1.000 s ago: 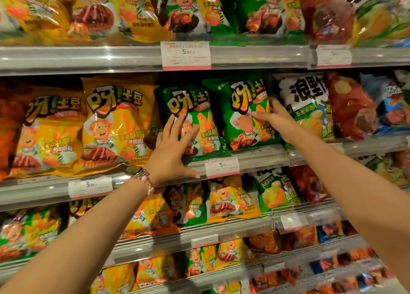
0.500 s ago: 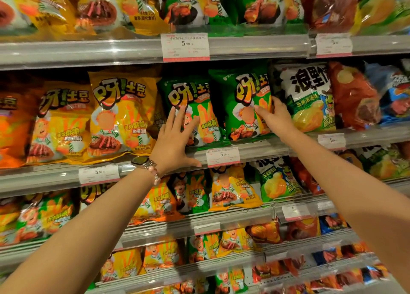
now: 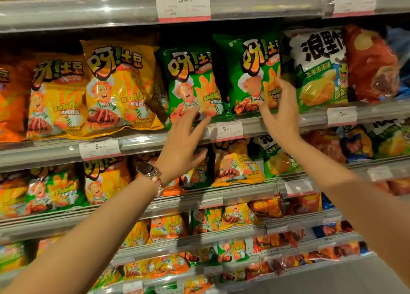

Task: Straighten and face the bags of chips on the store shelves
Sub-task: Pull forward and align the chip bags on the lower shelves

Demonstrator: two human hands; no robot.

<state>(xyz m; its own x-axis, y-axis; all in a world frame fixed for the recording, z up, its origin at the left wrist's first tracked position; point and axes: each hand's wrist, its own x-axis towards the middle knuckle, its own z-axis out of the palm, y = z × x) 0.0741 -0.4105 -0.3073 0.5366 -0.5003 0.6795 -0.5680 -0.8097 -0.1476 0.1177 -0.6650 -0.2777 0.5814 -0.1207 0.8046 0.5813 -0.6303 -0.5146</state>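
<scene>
**Two hands at the green chip bags above the middle price tag**

The landmark is the white price tag clipped to the shelf rail between the two hands.

Just above and left of that tag stands a green chip bag, upright and facing front. The left hand reaches up to its lower edge; its fingers are spread wide and nearly straight, the tips at the bag's bottom corner, holding nothing. A wristwatch sits on that wrist.

Just above and right of the tag stands a second green chip bag, taller in view and touching the first bag's side. The right hand lies over its lower right part, fingers loosely curled; whether they pinch the bag or only touch it cannot be told.

Further left of the tag, on the same shelf, stand yellow chip bags, the nearest one tilted. Right of the tag, beside the second green bag, stands a white-and-green bag, then a red bag.
</scene>
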